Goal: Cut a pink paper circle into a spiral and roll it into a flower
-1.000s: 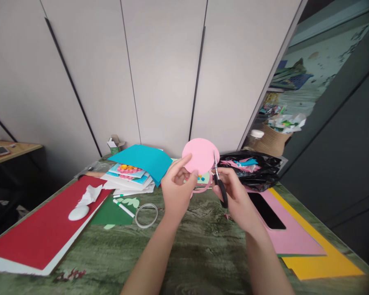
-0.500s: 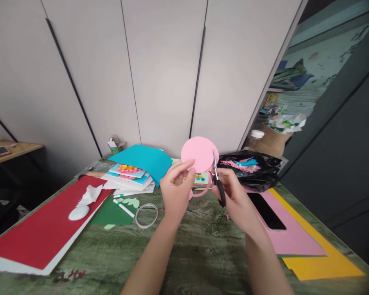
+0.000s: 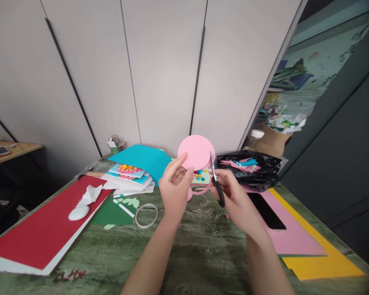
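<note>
Above the table (image 3: 203, 250), the pink paper (image 3: 197, 150) looks round and plain.

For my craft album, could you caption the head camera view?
Left fingers hold a pink disc and right fingers hold black-handled scissors at its edge, above a green table.

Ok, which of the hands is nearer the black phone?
Right: the right hand, holding scissors, is just left of the phone; the left hand, holding the pink disc, is farther left.
</note>
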{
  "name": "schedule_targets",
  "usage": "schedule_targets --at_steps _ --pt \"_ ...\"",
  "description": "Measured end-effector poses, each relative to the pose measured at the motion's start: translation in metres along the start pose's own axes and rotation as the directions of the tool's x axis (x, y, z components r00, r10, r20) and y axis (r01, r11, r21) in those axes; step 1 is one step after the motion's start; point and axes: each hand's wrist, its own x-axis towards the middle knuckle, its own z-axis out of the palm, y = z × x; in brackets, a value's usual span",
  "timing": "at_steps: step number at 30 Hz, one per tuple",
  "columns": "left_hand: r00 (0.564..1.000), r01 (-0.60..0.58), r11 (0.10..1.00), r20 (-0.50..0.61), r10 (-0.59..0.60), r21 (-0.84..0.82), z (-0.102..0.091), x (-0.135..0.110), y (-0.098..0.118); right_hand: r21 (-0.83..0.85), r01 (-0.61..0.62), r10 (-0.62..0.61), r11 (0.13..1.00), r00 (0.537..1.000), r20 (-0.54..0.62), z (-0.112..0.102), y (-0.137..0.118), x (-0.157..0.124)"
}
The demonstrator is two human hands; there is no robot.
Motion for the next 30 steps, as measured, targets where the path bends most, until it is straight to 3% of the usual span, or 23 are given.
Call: schedule_targets --at_steps 8,20,30 --pt "1.0 -0.002 1.0 -0.027 0.002 0.011 -0.0009 0.0005 -0.0011 -0.057 -0.046 0.048 0.997 0.998 0.03 0.0001 0.0006 -0.0011" --pt "0.996 0.047 0.998 0.072 -0.05 0.045 -0.001 -0.001 -0.0002 -0.001 0.005 -0.005 1.0 0.999 -0.048 -0.0009 0.0025 0.0002" --pt "1.0 -0.003 0.995 0.026 0.0 0.096 -0.0014 -0.0004 -0.0006 0.01 0.017 -0.017 1.0 0.999 -0.036 -0.0001 0.0042 0.0006"
